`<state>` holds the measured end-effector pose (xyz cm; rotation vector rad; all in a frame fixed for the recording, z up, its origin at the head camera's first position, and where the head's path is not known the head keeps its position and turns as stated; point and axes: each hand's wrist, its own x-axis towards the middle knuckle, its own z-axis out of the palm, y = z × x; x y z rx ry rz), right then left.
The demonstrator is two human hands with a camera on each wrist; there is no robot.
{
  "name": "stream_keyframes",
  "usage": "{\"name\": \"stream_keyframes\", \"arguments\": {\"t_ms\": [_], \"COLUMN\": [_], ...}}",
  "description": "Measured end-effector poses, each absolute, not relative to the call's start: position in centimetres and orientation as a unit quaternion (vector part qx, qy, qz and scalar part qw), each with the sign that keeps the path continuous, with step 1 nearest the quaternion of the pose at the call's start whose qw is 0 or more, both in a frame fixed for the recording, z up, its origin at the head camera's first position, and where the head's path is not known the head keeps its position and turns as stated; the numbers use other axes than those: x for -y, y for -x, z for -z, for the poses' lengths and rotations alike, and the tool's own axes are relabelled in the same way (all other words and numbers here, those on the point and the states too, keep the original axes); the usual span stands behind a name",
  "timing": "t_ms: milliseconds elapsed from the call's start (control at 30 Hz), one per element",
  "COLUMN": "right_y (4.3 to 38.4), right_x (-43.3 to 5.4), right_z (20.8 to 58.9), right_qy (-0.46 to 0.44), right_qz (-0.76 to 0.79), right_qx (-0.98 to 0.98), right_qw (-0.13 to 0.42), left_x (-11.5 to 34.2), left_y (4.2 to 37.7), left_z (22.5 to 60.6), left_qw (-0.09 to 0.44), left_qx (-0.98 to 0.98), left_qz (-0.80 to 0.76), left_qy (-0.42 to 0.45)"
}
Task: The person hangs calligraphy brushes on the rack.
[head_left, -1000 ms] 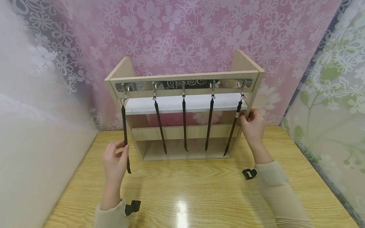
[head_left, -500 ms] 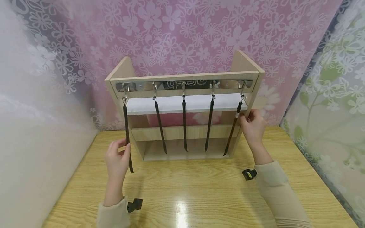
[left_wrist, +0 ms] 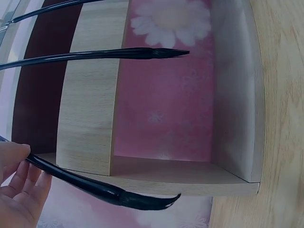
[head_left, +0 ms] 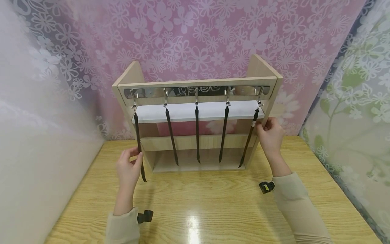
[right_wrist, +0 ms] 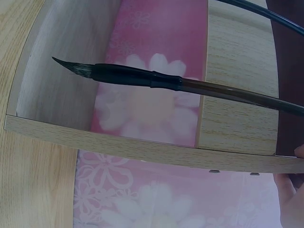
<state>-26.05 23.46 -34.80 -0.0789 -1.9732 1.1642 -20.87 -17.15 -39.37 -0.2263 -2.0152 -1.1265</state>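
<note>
In the head view my left hand pinches the handle of the leftmost writing brush between thumb and fingers. That brush's loop is at the left end hook, and its dark tip points down, clear of the shelf side in the left wrist view. My right hand grips the right side panel of the small wooden shelf, thumb on the front and fingers behind. Close beside it hangs the rightmost brush, brown-handled, which the right hand does not hold. Part of the right hand is outside the right wrist view.
Several dark brushes hang in a row, among them the middle brush, from a metal hook rail on the shelf's top board. The shelf stands on a wood-grain table. A pink floral backdrop rises behind.
My left hand has moved slightly right and up, bringing the leftmost brush in toward the shelf. Its loop now hangs straighter under the hook. The right hand stays put.
</note>
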Motion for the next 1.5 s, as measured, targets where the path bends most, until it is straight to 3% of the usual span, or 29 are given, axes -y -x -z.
{"name": "stream_keyframes", "arguments": {"t_ms": [500,1500], "right_y": [26.0,26.0], "right_x": [-23.5,-23.5], "right_z": [34.8,34.9], "right_qy": [0.027,0.026], "right_qz": [-0.474,-0.474], "right_qx": [0.783,0.784], "right_qw": [0.403,0.401], "left_x": [16.7,16.2], "left_y": [22.4,23.7], "left_z": [38.9,39.4], "left_qw": [0.358,0.371], "left_qx": [0.807,0.803], "left_qz": [0.462,0.453], "left_qy": [0.085,0.110]}}
